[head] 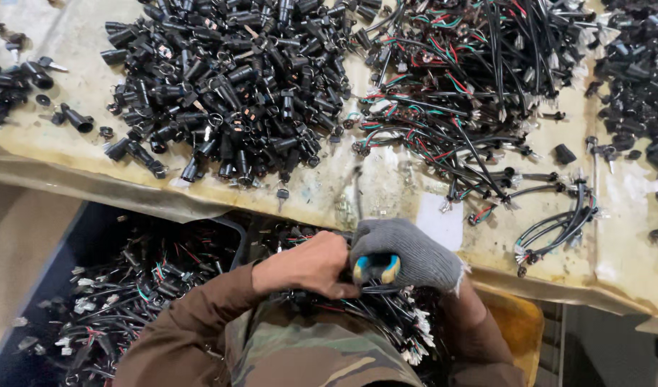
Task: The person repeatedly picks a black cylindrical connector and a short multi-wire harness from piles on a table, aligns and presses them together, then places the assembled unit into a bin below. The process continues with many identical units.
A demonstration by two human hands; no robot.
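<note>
Two hands low in the centre of the frame: the bare left hand (311, 264) has its fingers curled tight into a bundle of black wire harnesses (386, 312) lying in the lap, and the right hand (408, 254), in one grey knit glove, is closed around a tool with a blue and yellow handle (375, 269), pressed against the left hand right over that bundle. The tool's working end is hidden, so its kind cannot be told. Up on the worktop (70, 86), three heaps: one big pile of black cylindrical lock parts (228, 93) upper centre-left, too many to count; one tangle of black, red and green wires (458, 79) upper centre-right; and one more dark heap of parts (641, 79) at the upper right edge. A single loose key (282, 195) lies just below the big pile. Lower left, one dark bin (128, 287) holds more wired pieces with white plugs, uncountable. Under the right arm, one orange seat edge (519, 326) shows.
</note>
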